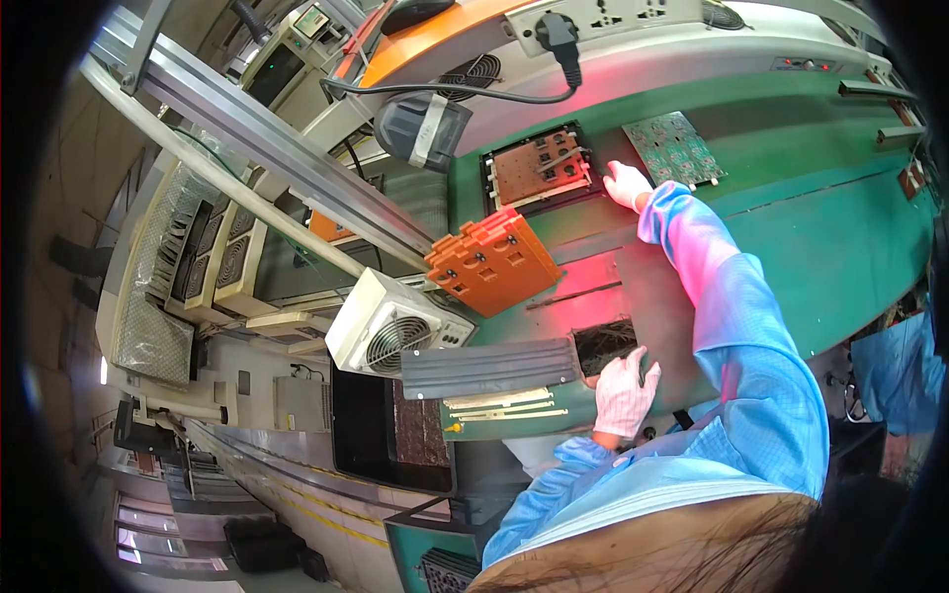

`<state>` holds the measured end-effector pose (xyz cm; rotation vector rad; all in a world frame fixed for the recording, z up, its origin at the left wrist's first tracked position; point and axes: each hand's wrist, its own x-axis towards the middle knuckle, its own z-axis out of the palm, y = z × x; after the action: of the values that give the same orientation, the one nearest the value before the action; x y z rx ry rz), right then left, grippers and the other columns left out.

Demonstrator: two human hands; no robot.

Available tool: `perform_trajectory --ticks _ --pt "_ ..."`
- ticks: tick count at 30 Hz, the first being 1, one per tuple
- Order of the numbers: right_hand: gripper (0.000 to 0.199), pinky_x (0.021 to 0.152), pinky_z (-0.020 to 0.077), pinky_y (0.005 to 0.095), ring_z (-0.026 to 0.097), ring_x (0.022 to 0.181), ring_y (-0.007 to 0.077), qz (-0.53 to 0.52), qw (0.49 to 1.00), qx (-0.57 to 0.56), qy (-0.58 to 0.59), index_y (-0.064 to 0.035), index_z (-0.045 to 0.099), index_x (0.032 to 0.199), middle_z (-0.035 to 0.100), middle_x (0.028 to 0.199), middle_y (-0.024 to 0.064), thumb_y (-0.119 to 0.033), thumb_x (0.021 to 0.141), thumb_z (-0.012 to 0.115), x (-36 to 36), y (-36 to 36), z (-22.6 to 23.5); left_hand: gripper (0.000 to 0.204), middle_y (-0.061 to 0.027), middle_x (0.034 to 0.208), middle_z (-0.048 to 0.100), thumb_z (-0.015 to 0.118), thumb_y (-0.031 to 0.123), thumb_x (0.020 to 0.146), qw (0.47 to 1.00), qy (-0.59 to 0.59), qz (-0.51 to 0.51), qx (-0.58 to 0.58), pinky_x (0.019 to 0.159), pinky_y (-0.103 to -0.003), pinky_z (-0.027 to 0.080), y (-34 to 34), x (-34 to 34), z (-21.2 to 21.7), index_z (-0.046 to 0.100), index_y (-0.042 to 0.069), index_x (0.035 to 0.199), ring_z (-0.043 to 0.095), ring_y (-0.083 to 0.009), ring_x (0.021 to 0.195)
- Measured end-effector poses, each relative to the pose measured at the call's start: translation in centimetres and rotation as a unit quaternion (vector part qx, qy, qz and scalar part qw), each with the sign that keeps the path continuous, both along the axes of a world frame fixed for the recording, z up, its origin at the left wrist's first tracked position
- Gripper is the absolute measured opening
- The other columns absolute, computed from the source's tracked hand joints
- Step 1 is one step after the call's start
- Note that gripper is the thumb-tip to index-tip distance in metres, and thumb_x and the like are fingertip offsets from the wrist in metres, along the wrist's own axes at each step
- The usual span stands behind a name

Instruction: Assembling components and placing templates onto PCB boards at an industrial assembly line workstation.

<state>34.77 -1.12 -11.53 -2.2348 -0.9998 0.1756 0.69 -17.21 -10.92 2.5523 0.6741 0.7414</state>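
My right hand (627, 186), in a pale glove, reaches far across the green bench. Its fingers are stretched out at the right edge of a black frame (534, 205); whether they touch it is too small to tell. An orange-brown slotted plate (514, 178) lies inside that frame, with a grey bar across it. Right of the hand lies a green circuit board (674, 148). My left hand (626, 393), gloved in striped white, is near the bench's front edge with fingers apart, holding nothing. It rests beside a dark rectangular opening (605, 344).
An orange slotted fixture (494, 265) stands tilted at the left, behind a white fan unit (395, 331). A grey ribbed strip (484, 368) and thin pale strips (504, 405) lie near the front edge. A power strip (603, 22) with a black plug (560, 40) runs along the back.
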Motion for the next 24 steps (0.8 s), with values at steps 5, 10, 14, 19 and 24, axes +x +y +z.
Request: perform_trajectory --ticks 5,10,14,19,24 --pt "0.034 0.077 0.0497 0.0466 0.063 0.084 0.0384 -0.037 0.991 -0.121 -0.050 0.0010 0.055 0.103 0.065 0.088 0.0244 -0.029 0.086 0.051 1.5 4.5 -0.2 0.033 -0.0123 0.077 0.061 0.067 0.026 0.079 0.999 -0.038 -0.013 0.003 0.079 -0.038 0.048 0.2 0.4 -0.4 0.059 0.007 0.106 0.061 -0.0296 0.078" --pt "0.027 0.080 0.0488 0.0445 0.061 0.088 0.0382 0.055 0.994 -0.070 -0.065 -0.0017 0.064 0.091 0.064 0.090 0.0225 -0.024 0.082 0.052 1.7 4.9 2.4 0.036 -0.0116 0.083 0.063 0.069 0.027 0.078 0.999 0.012 0.002 -0.032 0.078 -0.037 0.050 0.9 0.4 -0.6 0.059 0.008 0.107 0.061 -0.0293 0.081" --pt "0.025 0.080 0.0485 0.0449 0.061 0.089 0.0386 0.062 0.989 -0.080 -0.105 -0.0018 0.066 0.084 0.063 0.091 0.0230 -0.024 0.079 0.056 2.8 3.6 5.8 0.034 -0.0093 0.084 0.063 0.069 0.027 0.077 1.000 -0.014 -0.001 0.004 0.079 -0.036 0.050 0.8 0.3 -0.6 0.060 0.010 0.105 0.061 -0.0279 0.083" --pt "0.031 0.080 0.0489 0.0434 0.061 0.091 0.0374 0.102 0.977 -0.162 -0.090 -0.0030 0.067 0.089 0.063 0.094 0.0224 -0.030 0.081 0.054 2.0 -1.1 12.0 0.035 -0.0104 0.084 0.063 0.068 0.028 0.078 1.000 -0.017 0.005 0.001 0.078 -0.037 0.049 0.4 -0.2 -0.7 0.059 0.010 0.106 0.060 -0.0282 0.083" --pt "0.035 0.074 0.0501 0.0431 0.062 0.082 0.0394 0.106 0.966 -0.171 -0.161 0.0005 0.066 0.081 0.063 0.082 0.0248 -0.033 0.078 0.057 3.0 -8.5 14.0 0.034 -0.0105 0.074 0.057 0.067 0.030 0.078 0.999 0.001 0.015 -0.032 0.070 -0.040 0.046 0.0 -0.5 -0.6 0.059 0.010 0.104 0.058 -0.0294 0.075"
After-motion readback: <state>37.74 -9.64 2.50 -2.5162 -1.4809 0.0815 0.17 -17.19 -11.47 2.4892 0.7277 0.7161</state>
